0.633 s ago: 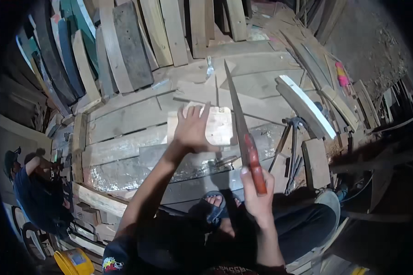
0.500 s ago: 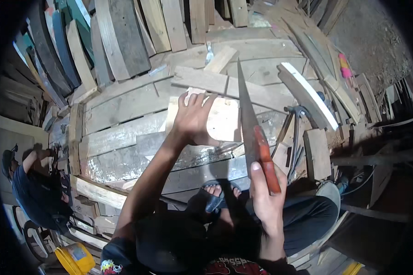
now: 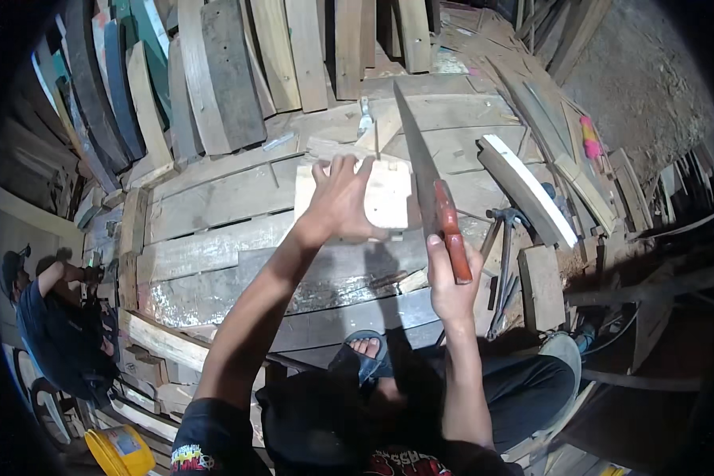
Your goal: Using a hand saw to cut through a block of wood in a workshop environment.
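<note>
My left hand [image 3: 337, 202] is clamped over a pale wooden block [image 3: 390, 190], with its fingers over the far edge and its thumb along the near edge. To its right, my right hand [image 3: 454, 292] grips a handsaw [image 3: 424, 168] by its reddish-brown handle, index finger side hidden. The blade points away from me and slants up to the left, passing close to the block's right end. Whether blade and block touch, I cannot tell. Behind the block lie wood offcuts [image 3: 333, 148], partly covered by it.
Upright boards [image 3: 234, 87] line the far left. A white-edged beam [image 3: 523, 186] and a hammer [image 3: 506, 216] lie to the right, near a short wood block [image 3: 543, 287]. At the left sits another person [image 3: 63, 325], above a yellow bucket [image 3: 119, 451].
My right hand and the saw have moved away from me and slightly left. The left hand keeps hold of the wooden block. The view has shifted a little.
</note>
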Demonstrator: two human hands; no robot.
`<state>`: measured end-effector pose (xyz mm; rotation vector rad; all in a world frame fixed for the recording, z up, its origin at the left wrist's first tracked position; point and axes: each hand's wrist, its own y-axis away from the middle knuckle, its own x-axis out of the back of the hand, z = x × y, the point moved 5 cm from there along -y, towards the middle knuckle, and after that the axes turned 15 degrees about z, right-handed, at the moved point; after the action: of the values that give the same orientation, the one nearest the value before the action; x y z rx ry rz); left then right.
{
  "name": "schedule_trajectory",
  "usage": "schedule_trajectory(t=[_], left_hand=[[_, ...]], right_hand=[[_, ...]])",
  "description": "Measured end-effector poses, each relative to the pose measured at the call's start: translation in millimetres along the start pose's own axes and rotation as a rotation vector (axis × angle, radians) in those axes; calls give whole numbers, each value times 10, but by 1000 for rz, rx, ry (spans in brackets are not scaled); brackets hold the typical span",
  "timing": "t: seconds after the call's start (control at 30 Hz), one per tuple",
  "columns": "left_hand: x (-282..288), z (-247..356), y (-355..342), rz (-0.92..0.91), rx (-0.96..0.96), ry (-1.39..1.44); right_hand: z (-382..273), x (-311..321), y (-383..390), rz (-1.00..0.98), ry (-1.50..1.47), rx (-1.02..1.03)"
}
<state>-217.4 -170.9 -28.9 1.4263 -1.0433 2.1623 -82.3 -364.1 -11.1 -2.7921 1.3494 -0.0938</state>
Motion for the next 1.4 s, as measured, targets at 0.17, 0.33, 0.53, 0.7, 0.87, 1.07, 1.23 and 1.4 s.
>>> schedule_trajectory(t=[0.17, 0.33, 0.53, 0.7, 0.87, 1.07, 1.23, 1.4], left_hand=[[73, 98, -305, 52, -5, -4], [-474, 110, -176, -31, 58, 35], [-656, 242, -257, 39, 16, 22], [-728, 215, -278, 113, -23, -59], [-665, 191, -270, 87, -11, -30], [-687, 420, -367, 68, -37, -66], [-722, -11, -377, -83, 50, -140], [-682, 262, -250, -3, -17, -119]], right_hand=[[-175, 40, -217, -17, -50, 61], [257, 109, -281, -11, -31, 144], [553, 253, -533, 16, -36, -71], [378, 392, -306, 73, 7, -157], [-264, 1013, 432, -13, 96, -231], [423, 523, -554, 11, 178, -86], [163, 666, -59, -81, 20, -117], [-90, 1045, 180, -149, 118, -95]])
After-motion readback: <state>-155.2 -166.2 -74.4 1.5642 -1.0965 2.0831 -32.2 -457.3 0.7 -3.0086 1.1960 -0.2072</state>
